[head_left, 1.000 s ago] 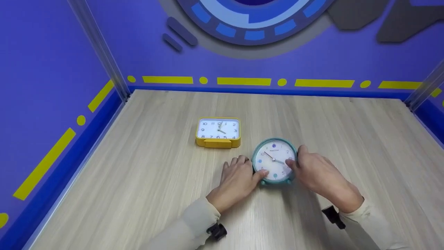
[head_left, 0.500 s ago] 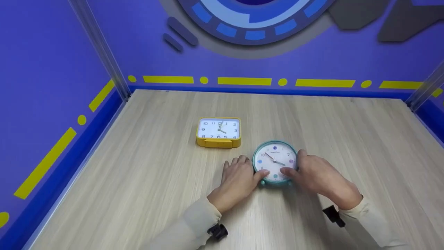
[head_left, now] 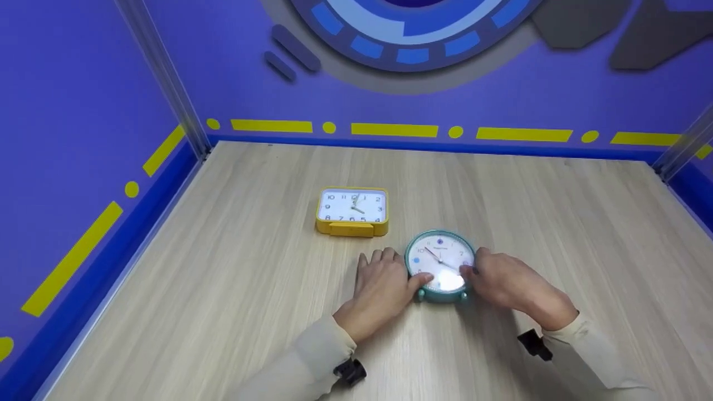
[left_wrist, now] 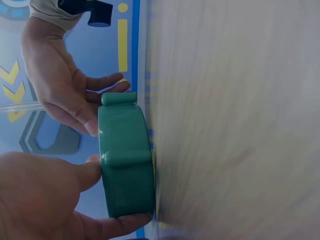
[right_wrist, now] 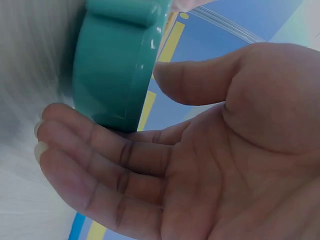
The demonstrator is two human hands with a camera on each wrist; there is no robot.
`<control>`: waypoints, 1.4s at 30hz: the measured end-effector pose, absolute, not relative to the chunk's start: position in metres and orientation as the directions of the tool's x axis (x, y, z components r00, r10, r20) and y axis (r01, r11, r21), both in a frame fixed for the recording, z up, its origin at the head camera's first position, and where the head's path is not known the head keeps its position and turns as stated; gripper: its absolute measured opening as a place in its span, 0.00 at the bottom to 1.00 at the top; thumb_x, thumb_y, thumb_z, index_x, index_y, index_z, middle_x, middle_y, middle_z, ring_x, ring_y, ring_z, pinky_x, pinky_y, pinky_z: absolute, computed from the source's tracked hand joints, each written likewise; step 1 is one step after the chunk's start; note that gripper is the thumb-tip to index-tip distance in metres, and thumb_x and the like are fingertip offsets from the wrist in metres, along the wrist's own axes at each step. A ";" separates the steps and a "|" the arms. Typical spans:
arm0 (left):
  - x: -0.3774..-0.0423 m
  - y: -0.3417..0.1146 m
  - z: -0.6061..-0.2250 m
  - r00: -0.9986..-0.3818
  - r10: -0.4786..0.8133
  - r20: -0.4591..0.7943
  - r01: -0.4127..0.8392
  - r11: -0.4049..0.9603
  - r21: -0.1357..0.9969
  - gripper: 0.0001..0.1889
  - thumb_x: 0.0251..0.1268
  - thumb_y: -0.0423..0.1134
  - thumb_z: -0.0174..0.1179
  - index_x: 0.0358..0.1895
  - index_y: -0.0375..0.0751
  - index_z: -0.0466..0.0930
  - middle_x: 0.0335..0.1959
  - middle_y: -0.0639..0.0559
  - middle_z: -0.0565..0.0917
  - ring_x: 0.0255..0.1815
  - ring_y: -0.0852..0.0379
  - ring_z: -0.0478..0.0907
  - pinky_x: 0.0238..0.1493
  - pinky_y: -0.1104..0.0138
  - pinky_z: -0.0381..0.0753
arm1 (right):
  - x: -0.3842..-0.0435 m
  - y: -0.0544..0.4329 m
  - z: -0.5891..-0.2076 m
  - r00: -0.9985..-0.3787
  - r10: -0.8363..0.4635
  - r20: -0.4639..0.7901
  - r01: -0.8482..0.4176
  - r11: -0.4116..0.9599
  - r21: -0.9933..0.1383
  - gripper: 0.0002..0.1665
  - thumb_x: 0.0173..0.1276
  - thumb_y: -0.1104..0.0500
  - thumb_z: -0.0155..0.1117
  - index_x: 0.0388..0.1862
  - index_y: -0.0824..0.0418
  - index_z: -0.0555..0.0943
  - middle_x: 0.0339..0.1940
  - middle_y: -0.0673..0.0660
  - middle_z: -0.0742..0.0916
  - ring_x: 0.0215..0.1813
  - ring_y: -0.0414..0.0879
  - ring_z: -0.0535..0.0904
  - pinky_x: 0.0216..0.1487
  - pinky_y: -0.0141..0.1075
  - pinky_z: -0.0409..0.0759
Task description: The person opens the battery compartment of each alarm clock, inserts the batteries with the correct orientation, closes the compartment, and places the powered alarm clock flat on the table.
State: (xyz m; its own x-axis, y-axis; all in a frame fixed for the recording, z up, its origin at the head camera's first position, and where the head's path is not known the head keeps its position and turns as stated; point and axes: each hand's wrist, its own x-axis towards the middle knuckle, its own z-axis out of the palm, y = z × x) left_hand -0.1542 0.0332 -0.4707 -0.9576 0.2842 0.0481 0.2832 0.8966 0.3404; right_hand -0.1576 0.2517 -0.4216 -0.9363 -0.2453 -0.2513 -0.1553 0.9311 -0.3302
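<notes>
A round teal table clock with a white face and small feet lies face up on the table. My left hand grips its left side, thumb on the lower left of the face. In the left wrist view a left finger lies along the clock's wall. At the right side, my right hand pinches the rim, thumb tip over the face's right edge. The right wrist view shows the right fingers against the clock's side, close to the tabletop. The clock's back is hidden.
Behind and left of the round clock, a yellow rectangular clock lies face up. Blue-purple panels with yellow marks border the wood-grain table at the back and sides.
The round clock's far edge has come slightly lower and nearer. My right thumb slid down over the face, then back out to its right edge. The left hand stays in place.
</notes>
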 end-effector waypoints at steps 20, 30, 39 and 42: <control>-0.154 0.029 -0.470 -0.944 0.320 0.076 0.328 0.902 0.280 0.29 0.83 0.60 0.54 0.54 0.32 0.86 0.43 0.45 0.80 0.46 0.47 0.76 0.55 0.51 0.77 | -0.159 0.251 -0.427 -0.924 -0.254 -0.288 -0.181 0.949 -0.257 0.25 0.85 0.49 0.55 0.37 0.71 0.77 0.24 0.56 0.73 0.29 0.52 0.73 0.35 0.46 0.73; -0.152 0.032 -0.470 -0.947 0.310 0.083 0.321 0.909 0.266 0.29 0.82 0.61 0.53 0.54 0.34 0.85 0.43 0.44 0.82 0.43 0.48 0.76 0.41 0.55 0.80 | -0.156 0.248 -0.429 -0.921 -0.232 -0.312 -0.164 0.960 -0.229 0.28 0.86 0.49 0.52 0.45 0.77 0.76 0.29 0.60 0.76 0.33 0.54 0.75 0.41 0.50 0.77; -0.153 0.038 -0.471 -0.951 0.298 0.085 0.310 0.923 0.226 0.30 0.84 0.59 0.52 0.52 0.30 0.84 0.40 0.43 0.80 0.43 0.48 0.77 0.43 0.55 0.81 | -0.154 0.241 -0.438 -0.943 -0.190 -0.274 -0.154 0.977 -0.149 0.30 0.87 0.48 0.49 0.44 0.78 0.73 0.27 0.61 0.75 0.30 0.54 0.74 0.36 0.48 0.78; -0.154 0.041 -0.471 -0.950 0.300 0.089 0.312 0.928 0.204 0.30 0.84 0.59 0.51 0.52 0.29 0.84 0.40 0.43 0.81 0.43 0.47 0.78 0.43 0.55 0.81 | -0.155 0.242 -0.439 -0.948 -0.188 -0.257 -0.160 0.979 -0.125 0.30 0.87 0.48 0.49 0.44 0.78 0.73 0.28 0.62 0.76 0.31 0.55 0.75 0.38 0.51 0.80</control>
State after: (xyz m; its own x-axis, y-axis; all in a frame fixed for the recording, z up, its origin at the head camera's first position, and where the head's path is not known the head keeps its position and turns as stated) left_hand -0.1541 0.0411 -0.4707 -0.9498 0.2998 0.0893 0.3121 0.9280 0.2036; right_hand -0.1552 0.2416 -0.4392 -0.9479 -0.1876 -0.2574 -0.1597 0.9792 -0.1255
